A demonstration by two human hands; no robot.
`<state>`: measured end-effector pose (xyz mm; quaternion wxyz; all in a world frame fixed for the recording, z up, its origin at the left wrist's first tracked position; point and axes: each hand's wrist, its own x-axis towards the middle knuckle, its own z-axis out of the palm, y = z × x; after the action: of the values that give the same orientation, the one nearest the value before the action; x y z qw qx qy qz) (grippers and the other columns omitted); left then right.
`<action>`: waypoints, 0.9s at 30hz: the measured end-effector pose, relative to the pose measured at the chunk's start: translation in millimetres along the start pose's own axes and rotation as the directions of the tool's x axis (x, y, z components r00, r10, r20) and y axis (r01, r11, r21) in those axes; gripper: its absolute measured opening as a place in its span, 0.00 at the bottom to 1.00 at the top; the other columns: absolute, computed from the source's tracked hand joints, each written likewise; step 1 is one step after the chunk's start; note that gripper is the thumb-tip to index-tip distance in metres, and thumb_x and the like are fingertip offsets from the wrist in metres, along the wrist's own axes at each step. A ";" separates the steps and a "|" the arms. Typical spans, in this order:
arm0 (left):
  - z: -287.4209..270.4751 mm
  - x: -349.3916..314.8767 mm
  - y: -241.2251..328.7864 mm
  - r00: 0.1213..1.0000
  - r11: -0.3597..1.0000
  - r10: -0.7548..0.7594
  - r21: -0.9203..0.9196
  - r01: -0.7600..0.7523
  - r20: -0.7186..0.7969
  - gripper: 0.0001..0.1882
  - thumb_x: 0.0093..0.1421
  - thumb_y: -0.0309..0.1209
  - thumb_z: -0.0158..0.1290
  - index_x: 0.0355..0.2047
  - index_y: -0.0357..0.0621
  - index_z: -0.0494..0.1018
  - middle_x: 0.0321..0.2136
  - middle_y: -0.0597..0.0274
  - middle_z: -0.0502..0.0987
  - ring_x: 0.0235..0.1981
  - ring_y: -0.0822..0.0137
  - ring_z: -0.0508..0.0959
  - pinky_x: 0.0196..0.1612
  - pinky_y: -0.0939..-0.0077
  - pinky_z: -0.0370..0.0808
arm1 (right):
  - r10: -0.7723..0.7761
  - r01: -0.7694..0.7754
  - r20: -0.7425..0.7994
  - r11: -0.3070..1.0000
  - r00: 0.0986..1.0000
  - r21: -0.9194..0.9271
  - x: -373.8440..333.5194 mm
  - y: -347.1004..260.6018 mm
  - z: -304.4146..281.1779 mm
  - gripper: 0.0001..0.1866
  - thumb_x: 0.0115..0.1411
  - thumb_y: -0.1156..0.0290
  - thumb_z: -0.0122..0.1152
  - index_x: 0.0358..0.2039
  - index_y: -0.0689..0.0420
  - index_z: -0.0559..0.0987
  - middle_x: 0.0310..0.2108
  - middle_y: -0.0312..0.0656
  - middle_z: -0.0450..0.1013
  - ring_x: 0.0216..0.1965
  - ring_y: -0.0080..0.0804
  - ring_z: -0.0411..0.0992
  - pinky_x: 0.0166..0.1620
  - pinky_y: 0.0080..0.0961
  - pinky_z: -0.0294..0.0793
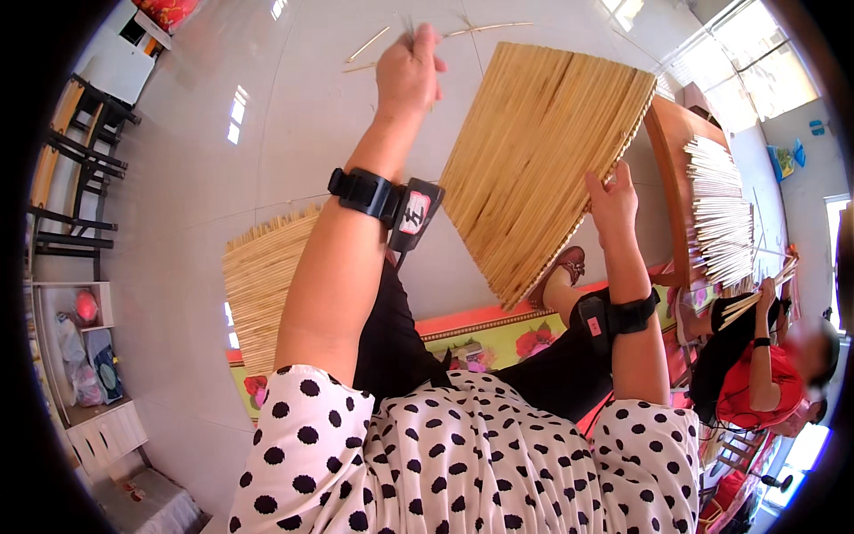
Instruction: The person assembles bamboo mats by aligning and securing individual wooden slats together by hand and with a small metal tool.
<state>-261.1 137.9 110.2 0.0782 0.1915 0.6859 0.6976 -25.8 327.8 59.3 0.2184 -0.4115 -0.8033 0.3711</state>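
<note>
1. Watching from afar, I see the right hand (614,209) grasping the corded edge of a straw-coloured slatted panel (551,151), thumb pressed on its face.
2. The panel slants across the pale tiled floor (191,187), ahead of the wearer's legs; I cannot tell whether its far edge rests on the tiles.
3. The left hand (409,76), stretched forward, is curled into a fist near loose stalks (367,44) on the floor. Dark wisps show above the thumb; I cannot tell whether the fingers grip anything.
4. My reading of the step: the panel is being steadied one-handed while the left hand works apart from it.
5. Any next move, I judge, calls for a firm right-hand hold, since a broad panel gripped at one edge could swing.
6. A second slatted panel (271,276) lies beside the left leg; at right, a co-worker in red (747,392) holds sticks (743,307).
</note>
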 end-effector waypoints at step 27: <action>24.2 -45.1 -11.4 0.877 0.287 0.179 0.829 -0.481 0.446 0.15 0.48 0.44 0.60 0.23 0.46 0.72 0.17 0.58 0.75 0.23 0.54 0.76 0.25 0.62 0.72 | 0.016 -0.068 0.159 0.941 0.987 0.330 -11.3 -33.3 19.8 0.20 0.54 0.67 0.52 0.47 0.60 0.73 0.37 0.45 0.76 0.37 0.29 0.75 0.37 0.23 0.72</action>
<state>-212.6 144.1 91.4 -0.0983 0.4322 0.8823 0.1584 -49.0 297.5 72.2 0.2143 -0.3555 -0.7340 0.5375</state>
